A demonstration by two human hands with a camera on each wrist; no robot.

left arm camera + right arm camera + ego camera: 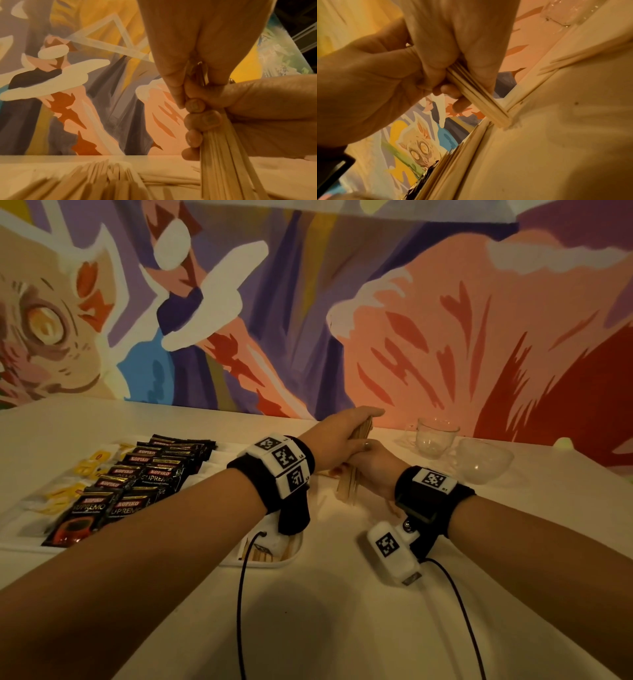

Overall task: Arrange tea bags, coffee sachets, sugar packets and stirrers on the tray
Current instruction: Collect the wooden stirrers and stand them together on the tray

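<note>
A bundle of wooden stirrers (pixel 351 484) stands upright with its lower ends on the table, right of the white tray (pixel 294 556). My left hand (pixel 356 422) wraps the top of the bundle (pixel 223 169), and my right hand (pixel 371 455) grips its middle just below (pixel 479 100). More stirrers lie loose on the table (pixel 102 181) beside the bundle. In the tray lie rows of black coffee sachets (pixel 137 477), yellow-tagged tea bags (pixel 89 467) on the far left, and a few stirrers (pixel 263 554) at the near right corner.
Two clear glass cups (pixel 433 436) (pixel 483 460) stand at the back right near the painted wall. Black cables (pixel 241 611) run from both wrist cameras across the near table. The table's left part holds the tray.
</note>
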